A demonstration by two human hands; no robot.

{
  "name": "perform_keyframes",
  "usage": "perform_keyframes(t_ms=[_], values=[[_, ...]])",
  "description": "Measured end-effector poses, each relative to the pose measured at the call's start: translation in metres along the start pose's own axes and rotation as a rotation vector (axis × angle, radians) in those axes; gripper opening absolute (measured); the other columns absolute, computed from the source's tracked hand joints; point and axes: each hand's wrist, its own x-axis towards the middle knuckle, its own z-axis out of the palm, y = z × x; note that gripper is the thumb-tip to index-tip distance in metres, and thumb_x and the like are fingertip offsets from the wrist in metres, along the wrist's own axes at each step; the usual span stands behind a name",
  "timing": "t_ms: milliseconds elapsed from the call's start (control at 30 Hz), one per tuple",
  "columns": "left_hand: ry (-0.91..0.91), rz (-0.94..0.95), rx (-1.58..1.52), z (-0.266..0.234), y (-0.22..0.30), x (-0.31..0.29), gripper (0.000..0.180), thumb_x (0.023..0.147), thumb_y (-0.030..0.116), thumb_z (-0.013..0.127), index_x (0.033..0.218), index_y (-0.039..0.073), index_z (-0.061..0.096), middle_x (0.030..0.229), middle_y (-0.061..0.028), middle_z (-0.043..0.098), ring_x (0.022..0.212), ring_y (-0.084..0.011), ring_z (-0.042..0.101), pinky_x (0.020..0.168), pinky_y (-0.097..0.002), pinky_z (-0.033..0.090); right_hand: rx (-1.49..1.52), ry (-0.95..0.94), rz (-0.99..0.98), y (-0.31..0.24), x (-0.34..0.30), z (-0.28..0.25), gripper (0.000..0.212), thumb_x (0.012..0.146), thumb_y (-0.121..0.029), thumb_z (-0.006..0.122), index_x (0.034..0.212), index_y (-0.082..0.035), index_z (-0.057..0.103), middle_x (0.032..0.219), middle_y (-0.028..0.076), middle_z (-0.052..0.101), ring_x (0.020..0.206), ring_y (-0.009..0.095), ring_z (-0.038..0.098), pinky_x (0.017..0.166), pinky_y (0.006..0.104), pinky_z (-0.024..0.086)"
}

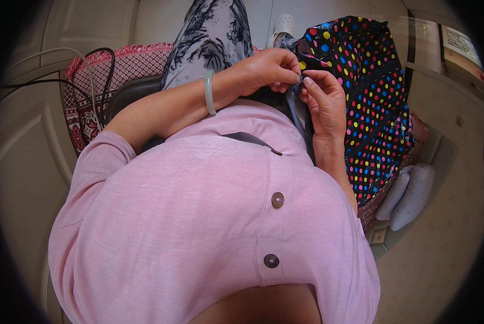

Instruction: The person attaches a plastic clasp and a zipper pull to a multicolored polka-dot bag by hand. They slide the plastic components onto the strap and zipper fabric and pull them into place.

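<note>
My left hand (271, 69), with a pale green bangle (209, 93) on its wrist, reaches across my lap. Its thumb and fingers are pinched together on a bit of dark grey-blue cloth (296, 105). Facing it, my right hand (327, 102) pinches the same cloth between thumb and forefinger, and the fingertips of both hands nearly meet. A strip of this cloth hangs down beside my right wrist. Just to the right spreads a glossy black fabric with coloured dots (369, 102); whether the dark cloth belongs to it, I cannot tell.
A red and white patterned woven cover (131, 65) lies beneath me. Black and white cables (91, 70) loop at the left, before pale cupboard doors (28, 146). A white clog (284, 25) stands on the tiled floor. Two whitish rolled bundles (413, 197) lie at the right.
</note>
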Motion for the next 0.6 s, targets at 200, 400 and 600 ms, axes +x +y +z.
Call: perform_keyframes(t_ms=[200, 400, 600], values=[[0.024, 0.017, 0.065, 0.0011, 0.0002, -0.0001, 0.01, 0.083, 0.009, 0.065, 0.087, 0.003, 0.058, 0.07, -0.0003, 0.057, 0.056, -0.0072, 0.052, 0.048, -0.0193, 0.038, -0.044, 0.021, -0.022, 0.0013, -0.0013, 0.0013, 0.012, 0.086, 0.0, 0.065, 0.098, 0.001, 0.063, 0.082, 0.003, 0.064, 0.066, 0.007, 0.058, 0.06, 0.0186, 0.048], [0.021, 0.015, 0.069, 0.0008, 0.0005, 0.0001, 0.01, 0.083, 0.009, 0.065, 0.086, 0.003, 0.058, 0.069, -0.0007, 0.057, 0.056, -0.0074, 0.052, 0.047, -0.0193, 0.037, -0.064, 0.045, -0.029, 0.0007, -0.0029, 0.0032, 0.012, 0.086, 0.0, 0.064, 0.098, 0.001, 0.063, 0.082, 0.003, 0.063, 0.065, 0.006, 0.057, 0.06, 0.0184, 0.047], [0.025, 0.011, 0.071, 0.0008, 0.0007, 0.0003, 0.01, 0.083, 0.009, 0.065, 0.086, 0.003, 0.058, 0.069, -0.0008, 0.056, 0.055, -0.0075, 0.052, 0.047, -0.0194, 0.037, -0.089, 0.033, -0.034, 0.0002, -0.0035, 0.002, 0.012, 0.086, 0.0, 0.064, 0.098, 0.001, 0.063, 0.082, 0.003, 0.063, 0.065, 0.006, 0.057, 0.06, 0.018, 0.046]])
